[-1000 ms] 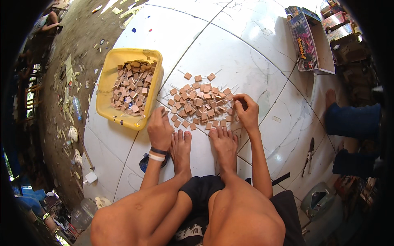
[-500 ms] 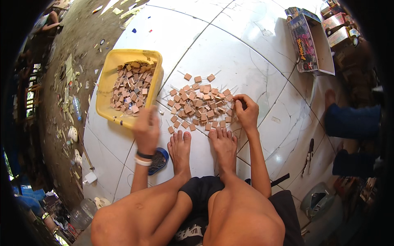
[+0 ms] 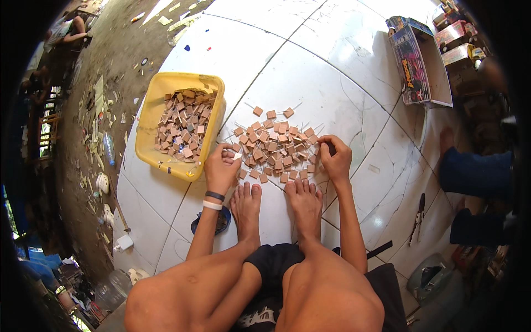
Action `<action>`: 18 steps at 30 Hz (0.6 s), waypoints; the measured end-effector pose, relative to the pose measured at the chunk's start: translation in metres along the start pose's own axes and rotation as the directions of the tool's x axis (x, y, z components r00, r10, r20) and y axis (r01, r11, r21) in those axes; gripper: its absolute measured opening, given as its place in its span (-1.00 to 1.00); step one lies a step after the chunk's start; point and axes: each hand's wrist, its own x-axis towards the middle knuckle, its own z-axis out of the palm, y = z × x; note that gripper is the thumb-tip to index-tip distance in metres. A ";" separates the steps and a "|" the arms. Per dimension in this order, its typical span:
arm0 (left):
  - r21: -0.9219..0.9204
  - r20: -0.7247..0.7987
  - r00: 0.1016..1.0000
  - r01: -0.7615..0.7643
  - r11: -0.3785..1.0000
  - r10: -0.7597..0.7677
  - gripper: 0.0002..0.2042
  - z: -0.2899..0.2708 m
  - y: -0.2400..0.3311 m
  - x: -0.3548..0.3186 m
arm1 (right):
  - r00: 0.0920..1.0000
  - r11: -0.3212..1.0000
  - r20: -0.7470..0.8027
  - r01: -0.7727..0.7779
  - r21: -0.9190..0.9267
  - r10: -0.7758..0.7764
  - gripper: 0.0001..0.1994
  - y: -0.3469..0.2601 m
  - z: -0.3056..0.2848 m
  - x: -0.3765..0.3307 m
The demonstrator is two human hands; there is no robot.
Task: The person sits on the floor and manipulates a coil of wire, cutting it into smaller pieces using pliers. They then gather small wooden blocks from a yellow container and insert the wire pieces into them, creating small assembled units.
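Observation:
A heap of small square wooden blocks (image 3: 271, 146), many with thin pale sticks or nails poking out, lies on the tiles before my feet. My left hand (image 3: 220, 170) is at the heap's left edge, fingers curled, with a small whitish piece (image 3: 237, 156) at its thumb tip. My right hand (image 3: 336, 159) is closed in a pinch at the right edge; what its fingertips hold is hidden. Left of the heap stands a yellow plastic basin (image 3: 145, 130) containing more such blocks. Behind my left wrist is a blue dish (image 3: 225, 220), partly covered, its contents dark.
At the far right an open printed cardboard box (image 3: 409, 66) lies near a stack of boxes (image 3: 456, 41). Pliers (image 3: 418, 218) rest on the tiles at right, close to another person's leg (image 3: 475, 171). Scraps litter the dirt floor (image 3: 83, 127) at left.
My left hand has moved right and a little up, from beside the basin to the heap's left edge, where a whitish piece now shows. My right hand stays pinched in nearly the same place.

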 end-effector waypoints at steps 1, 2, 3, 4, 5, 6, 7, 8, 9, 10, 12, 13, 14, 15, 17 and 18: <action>-0.090 0.018 0.997 0.081 0.993 -0.080 -0.65 -0.001 0.001 -0.003 | 1.000 1.000 -0.002 0.001 0.005 -0.001 -0.87 0.000 0.001 0.000; -0.275 0.069 0.992 0.125 0.953 -0.110 -0.68 -0.003 0.001 -0.006 | 0.999 1.000 -0.030 0.026 -0.002 -0.026 -0.87 0.001 0.001 0.000; -0.419 0.109 0.980 0.198 0.886 -0.168 -0.70 -0.005 0.001 -0.008 | 0.997 0.999 -0.056 0.054 -0.008 -0.054 -0.87 0.001 0.003 0.000; -0.532 0.160 0.958 0.286 0.797 -0.238 -0.72 -0.005 0.000 -0.011 | 0.993 0.996 -0.081 0.085 -0.012 -0.086 -0.87 0.000 0.004 0.000; -0.624 0.261 0.934 0.356 0.696 -0.244 -0.76 -0.007 -0.001 -0.014 | 0.995 0.997 -0.073 0.073 -0.019 -0.074 -0.87 0.000 0.004 -0.001; -0.692 0.316 0.908 0.419 0.589 -0.275 -0.75 -0.007 -0.001 -0.015 | 0.996 0.998 -0.065 0.059 -0.027 -0.061 -0.88 0.000 0.004 -0.001; -0.754 0.366 0.889 0.457 0.472 -0.276 -0.75 -0.008 -0.001 -0.017 | 0.997 0.998 -0.060 0.042 -0.038 -0.045 -0.88 -0.001 0.004 -0.002; -0.803 0.421 0.871 0.488 0.343 -0.253 -0.75 -0.008 -0.001 -0.018 | 0.998 0.999 -0.054 0.027 -0.022 -0.028 -0.88 -0.001 0.004 -0.002; -0.802 0.447 0.858 0.509 0.311 -0.253 -0.75 -0.009 0.000 -0.018 | 0.999 1.000 -0.049 0.010 -0.008 -0.010 -0.88 -0.002 0.003 -0.001; -0.805 0.473 0.850 0.524 0.278 -0.232 -0.75 -0.009 0.002 -0.019 | 0.999 1.000 -0.045 -0.005 0.006 0.006 -0.88 -0.002 0.003 -0.001; -0.805 0.512 0.830 0.554 0.214 -0.223 -0.75 -0.012 0.011 -0.019 | 0.999 1.000 -0.043 0.017 -0.018 -0.018 -0.89 -0.003 0.002 -0.001; -0.813 0.504 0.847 0.532 0.237 -0.171 -0.74 -0.013 0.016 -0.020 | 0.999 0.999 -0.041 0.029 -0.029 -0.030 -0.89 -0.003 0.002 -0.001; -0.818 0.488 0.859 0.512 0.262 -0.157 -0.73 -0.015 0.023 -0.021 | 0.998 0.999 -0.047 0.034 -0.022 -0.035 -0.89 -0.003 0.002 -0.001; -0.822 0.473 0.870 0.493 0.285 -0.143 -0.73 -0.018 0.030 -0.023 | 0.998 0.999 -0.052 0.038 -0.015 -0.038 -0.89 -0.003 0.002 -0.002; -0.814 0.438 0.892 0.447 0.371 -0.114 -0.73 -0.024 0.042 -0.026 | 0.997 0.999 -0.062 0.047 -0.018 -0.048 -0.89 -0.003 0.003 -0.002; -0.814 0.420 0.904 0.412 0.409 -0.074 -0.73 -0.027 0.046 -0.027 | 0.996 0.998 -0.067 0.053 -0.027 -0.055 -0.89 -0.002 0.004 -0.002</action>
